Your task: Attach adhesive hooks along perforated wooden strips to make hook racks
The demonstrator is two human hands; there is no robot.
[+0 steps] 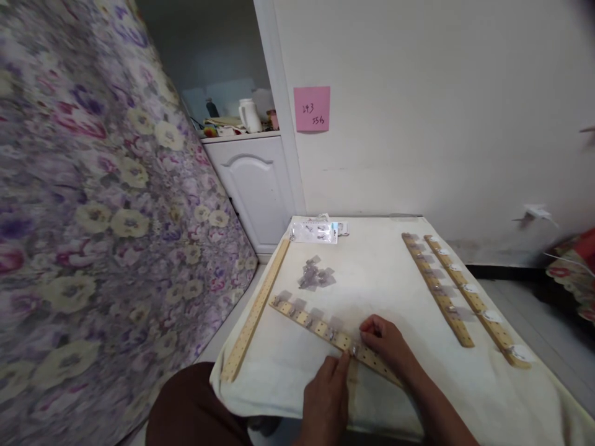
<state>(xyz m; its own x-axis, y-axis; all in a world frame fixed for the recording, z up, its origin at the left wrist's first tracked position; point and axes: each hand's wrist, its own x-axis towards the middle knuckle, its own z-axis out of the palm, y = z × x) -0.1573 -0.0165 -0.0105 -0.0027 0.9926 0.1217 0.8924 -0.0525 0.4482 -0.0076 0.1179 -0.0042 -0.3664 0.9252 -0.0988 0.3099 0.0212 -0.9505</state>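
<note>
A wooden strip with holes (325,334) lies slantwise on a table with a white cloth (372,279). Several small clear bags with metal parts hang along it. My left hand (328,396) has its fingertips pinched at a small metal piece (354,350) on the strip. My right hand (388,344) rests curled on the strip just right of that piece, fingers pressing down. A loose heap of small clear bags (315,275) lies beyond the strip.
Another plain wooden strip (255,310) lies along the table's left edge. Two filled strips (458,291) lie at the right. A clear packet (318,231) sits at the far edge. Flowered fabric (93,217) stands at the left, a white cabinet (255,179) behind.
</note>
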